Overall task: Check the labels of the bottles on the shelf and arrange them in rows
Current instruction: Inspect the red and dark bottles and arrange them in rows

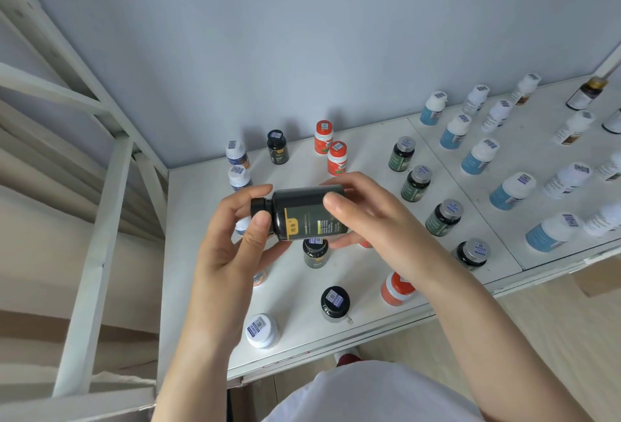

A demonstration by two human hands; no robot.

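A black bottle (302,211) with a yellow-edged label lies on its side above the white shelf (195,253), label facing me. My left hand (235,246) pinches its black cap end. My right hand (366,216) grips its base end, thumb across the label. Below it on the shelf stand more black bottles (315,251) (335,302) in a column, with another (277,146) at the back. Parts of other bottles are hidden behind my hands.
Orange bottles (337,157) and white-capped ones (238,176) (261,330) stand in columns beside it. Green bottles (416,183) and blue ones (480,156) run in rows to the right. The shelf frame (111,186) rises at left; a wall closes the back.
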